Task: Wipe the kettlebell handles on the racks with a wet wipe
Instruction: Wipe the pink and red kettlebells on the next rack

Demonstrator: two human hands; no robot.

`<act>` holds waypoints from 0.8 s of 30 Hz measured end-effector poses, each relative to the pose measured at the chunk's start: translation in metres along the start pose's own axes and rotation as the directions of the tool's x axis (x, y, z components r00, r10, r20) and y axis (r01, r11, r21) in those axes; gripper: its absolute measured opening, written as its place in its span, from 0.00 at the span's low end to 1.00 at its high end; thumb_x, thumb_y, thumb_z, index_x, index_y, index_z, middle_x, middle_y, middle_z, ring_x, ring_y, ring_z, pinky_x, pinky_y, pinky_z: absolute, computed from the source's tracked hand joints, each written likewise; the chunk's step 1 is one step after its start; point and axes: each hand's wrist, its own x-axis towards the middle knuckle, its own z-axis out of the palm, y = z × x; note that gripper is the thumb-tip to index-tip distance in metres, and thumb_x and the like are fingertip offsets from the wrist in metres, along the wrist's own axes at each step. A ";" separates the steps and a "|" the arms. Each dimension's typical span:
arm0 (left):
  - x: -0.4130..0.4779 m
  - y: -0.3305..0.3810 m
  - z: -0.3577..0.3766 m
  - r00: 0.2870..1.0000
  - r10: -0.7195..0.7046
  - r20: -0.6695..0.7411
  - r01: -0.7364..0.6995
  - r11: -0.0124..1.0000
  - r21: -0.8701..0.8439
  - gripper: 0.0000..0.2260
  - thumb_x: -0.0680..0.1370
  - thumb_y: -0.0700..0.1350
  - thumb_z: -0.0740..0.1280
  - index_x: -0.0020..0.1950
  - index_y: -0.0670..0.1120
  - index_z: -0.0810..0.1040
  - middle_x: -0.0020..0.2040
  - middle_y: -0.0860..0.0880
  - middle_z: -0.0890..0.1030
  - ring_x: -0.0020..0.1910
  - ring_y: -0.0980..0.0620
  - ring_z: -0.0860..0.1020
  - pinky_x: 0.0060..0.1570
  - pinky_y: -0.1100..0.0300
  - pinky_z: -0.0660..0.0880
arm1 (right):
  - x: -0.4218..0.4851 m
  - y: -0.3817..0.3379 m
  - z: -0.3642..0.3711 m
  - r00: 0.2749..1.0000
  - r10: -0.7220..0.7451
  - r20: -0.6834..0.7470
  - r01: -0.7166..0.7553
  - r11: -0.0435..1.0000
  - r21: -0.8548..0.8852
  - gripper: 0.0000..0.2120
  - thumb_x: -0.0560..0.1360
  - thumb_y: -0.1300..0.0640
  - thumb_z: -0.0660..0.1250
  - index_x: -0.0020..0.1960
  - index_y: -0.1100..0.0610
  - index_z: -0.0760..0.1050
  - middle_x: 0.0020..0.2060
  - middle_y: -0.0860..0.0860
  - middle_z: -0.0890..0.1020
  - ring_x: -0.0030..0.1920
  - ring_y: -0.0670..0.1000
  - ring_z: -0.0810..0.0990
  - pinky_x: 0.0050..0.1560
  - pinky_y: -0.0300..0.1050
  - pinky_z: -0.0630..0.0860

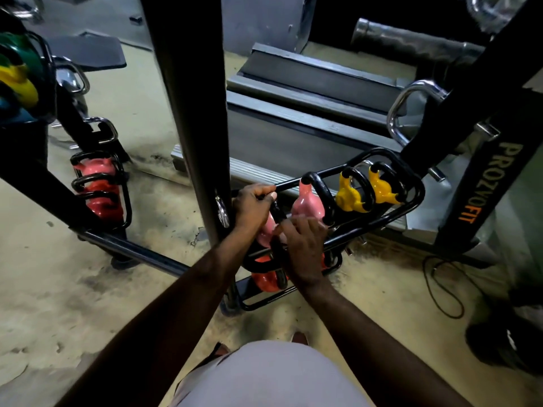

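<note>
On a scuffed concrete gym floor (pixel 88 259) the low black tubular steel rack (pixel 411 183) holds heavy, rigid pink kettlebells (pixel 307 205) with slick black handles; left hand (pixel 254 205) closed around one, right hand (pixel 305 248) loosely curled beside it, wipe unseen.

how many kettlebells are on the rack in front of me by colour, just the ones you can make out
yellow kettlebells: 2
pink kettlebells: 2, one clear, one partly hidden behind the hands
red kettlebells: 1 on the lower tier, mostly hidden
total: 5 on this rack; more may sit out of sight under the right hand and left hand
</note>
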 end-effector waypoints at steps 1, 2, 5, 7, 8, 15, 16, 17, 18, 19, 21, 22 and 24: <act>0.001 0.002 0.001 1.000 0.007 0.004 -0.007 1.000 -0.004 0.10 0.75 0.35 0.71 0.55 0.39 0.84 0.54 0.51 0.81 0.54 0.56 0.77 0.55 0.73 0.68 | -0.006 0.003 -0.003 0.997 0.075 0.006 -0.075 0.997 0.035 0.05 0.73 0.51 0.70 0.45 0.52 0.76 0.46 0.50 0.78 0.50 0.54 0.73 0.51 0.50 0.66; 0.002 0.004 0.001 1.000 0.011 0.002 -0.011 1.000 -0.024 0.10 0.75 0.35 0.71 0.55 0.38 0.84 0.53 0.51 0.80 0.54 0.56 0.77 0.54 0.74 0.69 | -0.008 0.005 -0.003 0.986 0.167 0.010 -0.168 0.982 0.092 0.06 0.72 0.52 0.71 0.45 0.52 0.76 0.46 0.49 0.78 0.51 0.52 0.74 0.51 0.49 0.66; 0.002 0.008 0.001 1.000 0.001 -0.027 -0.002 0.998 -0.069 0.10 0.75 0.33 0.69 0.55 0.36 0.83 0.52 0.48 0.82 0.52 0.54 0.78 0.53 0.74 0.70 | -0.001 0.004 -0.010 0.888 0.422 0.185 -0.456 0.753 0.474 0.04 0.76 0.54 0.71 0.47 0.53 0.76 0.45 0.48 0.80 0.48 0.48 0.79 0.50 0.45 0.73; 0.000 0.006 0.000 0.999 0.012 -0.034 -0.013 0.998 -0.055 0.09 0.75 0.33 0.69 0.55 0.36 0.83 0.53 0.48 0.81 0.52 0.56 0.77 0.51 0.79 0.67 | 0.015 0.005 -0.014 0.787 0.452 0.420 -0.610 0.472 0.636 0.04 0.79 0.54 0.68 0.48 0.54 0.78 0.44 0.51 0.83 0.46 0.47 0.81 0.47 0.42 0.77; -0.001 0.005 -0.001 0.999 0.022 -0.036 -0.023 0.999 -0.040 0.10 0.75 0.33 0.69 0.55 0.35 0.83 0.53 0.48 0.80 0.52 0.58 0.76 0.50 0.81 0.66 | 0.027 0.005 -0.013 0.745 0.440 0.501 -0.661 0.387 0.643 0.06 0.80 0.54 0.66 0.49 0.55 0.78 0.44 0.52 0.84 0.44 0.47 0.81 0.47 0.42 0.77; -0.007 0.004 -0.002 0.999 0.044 -0.024 -0.044 0.999 -0.016 0.10 0.76 0.34 0.69 0.57 0.37 0.83 0.55 0.50 0.78 0.53 0.59 0.76 0.53 0.80 0.66 | 0.055 0.017 -0.007 0.576 0.287 0.766 -0.817 0.234 0.527 0.11 0.81 0.62 0.58 0.45 0.57 0.78 0.37 0.53 0.80 0.39 0.51 0.77 0.41 0.46 0.74; -0.011 0.004 0.000 0.998 0.052 -0.017 -0.052 0.998 -0.021 0.10 0.76 0.34 0.69 0.57 0.37 0.83 0.54 0.51 0.78 0.50 0.62 0.76 0.51 0.81 0.65 | 0.045 0.022 -0.010 0.585 0.290 0.758 -0.811 0.225 0.540 0.10 0.81 0.61 0.59 0.48 0.58 0.78 0.40 0.54 0.81 0.41 0.53 0.79 0.45 0.47 0.76; -0.013 0.005 0.001 0.998 0.055 -0.003 -0.055 0.998 -0.019 0.10 0.76 0.34 0.69 0.57 0.37 0.83 0.54 0.52 0.77 0.49 0.64 0.75 0.50 0.81 0.65 | 0.034 0.027 -0.013 0.601 0.300 0.741 -0.799 0.218 0.560 0.09 0.82 0.60 0.59 0.51 0.60 0.78 0.42 0.55 0.82 0.44 0.53 0.79 0.49 0.49 0.77; -0.015 0.007 0.002 0.998 0.070 0.007 -0.070 0.997 -0.016 0.10 0.77 0.35 0.69 0.57 0.37 0.83 0.53 0.52 0.77 0.49 0.65 0.75 0.50 0.82 0.65 | 0.026 0.031 -0.015 0.628 0.316 0.711 -0.778 0.237 0.582 0.09 0.82 0.59 0.60 0.53 0.62 0.78 0.44 0.55 0.82 0.46 0.53 0.79 0.52 0.49 0.77; -0.015 0.008 0.000 0.997 0.076 0.014 -0.076 0.997 -0.005 0.10 0.77 0.35 0.68 0.58 0.38 0.82 0.54 0.53 0.76 0.51 0.63 0.75 0.50 0.82 0.64 | 0.022 0.031 -0.017 0.660 0.329 0.675 -0.750 0.261 0.607 0.09 0.82 0.58 0.61 0.54 0.63 0.77 0.45 0.55 0.82 0.47 0.52 0.79 0.53 0.48 0.76; -0.012 0.008 -0.004 0.996 0.091 0.002 -0.091 0.996 0.002 0.11 0.77 0.36 0.68 0.59 0.38 0.82 0.54 0.53 0.76 0.54 0.60 0.74 0.50 0.83 0.63 | 0.024 0.021 -0.019 0.711 0.347 0.612 -0.701 0.288 0.652 0.08 0.81 0.58 0.64 0.54 0.62 0.78 0.46 0.53 0.82 0.48 0.49 0.79 0.53 0.45 0.76; -0.010 0.007 -0.008 0.995 0.098 -0.011 -0.098 0.995 0.006 0.11 0.78 0.36 0.68 0.59 0.38 0.82 0.54 0.53 0.76 0.55 0.60 0.74 0.49 0.84 0.62 | 0.027 0.014 -0.018 0.728 0.358 0.585 -0.683 0.296 0.668 0.07 0.80 0.58 0.65 0.53 0.61 0.78 0.47 0.53 0.83 0.48 0.48 0.80 0.52 0.43 0.76; -0.009 0.004 -0.012 0.995 0.097 -0.021 -0.096 0.995 0.031 0.11 0.78 0.37 0.67 0.60 0.39 0.82 0.55 0.53 0.76 0.55 0.60 0.74 0.48 0.84 0.62 | 0.033 0.002 -0.017 0.756 0.386 0.529 -0.651 0.354 0.671 0.04 0.78 0.57 0.69 0.51 0.57 0.78 0.46 0.53 0.83 0.46 0.47 0.81 0.49 0.41 0.77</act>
